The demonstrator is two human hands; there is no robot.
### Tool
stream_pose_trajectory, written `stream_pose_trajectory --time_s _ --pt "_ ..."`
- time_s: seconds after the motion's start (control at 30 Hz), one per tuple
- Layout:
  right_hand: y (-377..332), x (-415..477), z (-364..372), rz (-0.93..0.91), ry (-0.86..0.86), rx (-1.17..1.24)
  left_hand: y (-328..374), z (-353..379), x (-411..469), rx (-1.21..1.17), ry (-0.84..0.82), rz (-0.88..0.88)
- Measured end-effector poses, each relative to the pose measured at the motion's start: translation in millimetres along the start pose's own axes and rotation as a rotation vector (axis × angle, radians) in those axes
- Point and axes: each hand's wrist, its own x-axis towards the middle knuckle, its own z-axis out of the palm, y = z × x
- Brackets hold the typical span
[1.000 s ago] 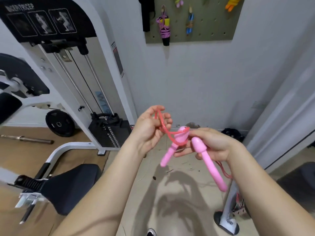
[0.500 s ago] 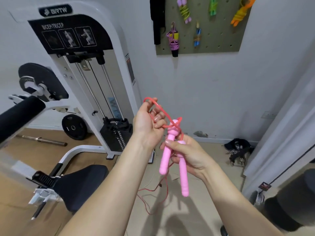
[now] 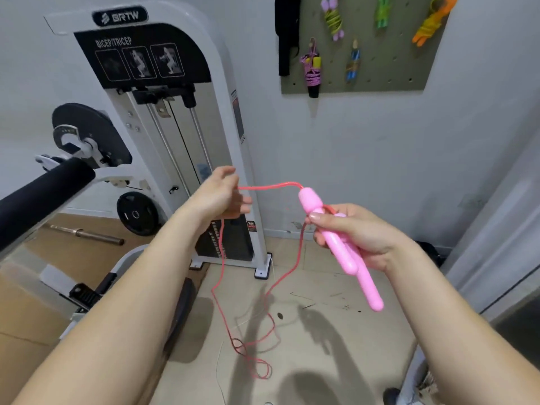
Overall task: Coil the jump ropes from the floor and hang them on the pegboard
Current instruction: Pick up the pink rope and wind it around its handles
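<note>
- The right hand [image 3: 365,232], on the near right, is wrapped round both pink handles [image 3: 342,252], held side by side and slanting down to the right, thumb laid across them.
- The left hand [image 3: 222,197] is out to the left at about the same height, fingers curled over the red cord [image 3: 268,186]. Only its back shows, so I cannot tell exactly how the fingers pinch.
- The cord runs nearly taut from the upper handle's top across to the left hand. From there one strand drops to the floor [image 3: 336,287], and another drops from the handles.
- Both strands end in a loose tangle on the tiles, between the forearms.
- I'd say coiling has barely begun, with no wraps on the handles.
- Next, the left hand should probably carry its length round the handles, keeping tension.
- The pegboard [image 3: 380,74], far on the wall, already carries several coiled ropes [image 3: 311,70].
</note>
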Motion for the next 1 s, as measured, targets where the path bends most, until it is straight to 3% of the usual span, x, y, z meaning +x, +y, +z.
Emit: stream_pose_trajectory --time_s 0.07,0.17,0.23,0.33,0.4,0.5,0.6,0.8,0.9,1.0 --pt "-7 2 10 -0.038 -0.003 -0.036 -15 8 -16 0.165 -0.165 -0.05" --pt "-11 5 29 -0.113 -0.019 -0.243 -19 34 -41 0.038 -0.318 0.014" --pt "-9 9 41 -0.128 -0.014 -0.336 -19 49 -46 -0.155 -0.295 0.035" --pt "-4 15 44 -0.099 0.003 -0.473 -18 62 -44 -0.39 -0.125 0.045" --pt "-4 15 40 -0.067 0.0 -0.377 -20 65 -43 -0.509 -0.071 0.064" --pt "-10 15 32 -0.091 0.122 0.124 -21 70 -47 -0.684 -0.076 0.042" --pt "-13 17 27 -0.153 0.247 0.449 -19 85 -57 -0.637 -0.161 0.086" --pt "-5 18 34 -0.225 0.365 0.534 -7 109 -59 -0.649 -0.204 0.129" --pt "1 18 30 -0.203 0.373 0.349 -9 112 -58 -0.65 -0.212 0.134" --pt "6 16 25 -0.222 0.263 0.148 -4 116 -57 -0.713 -0.142 0.14"
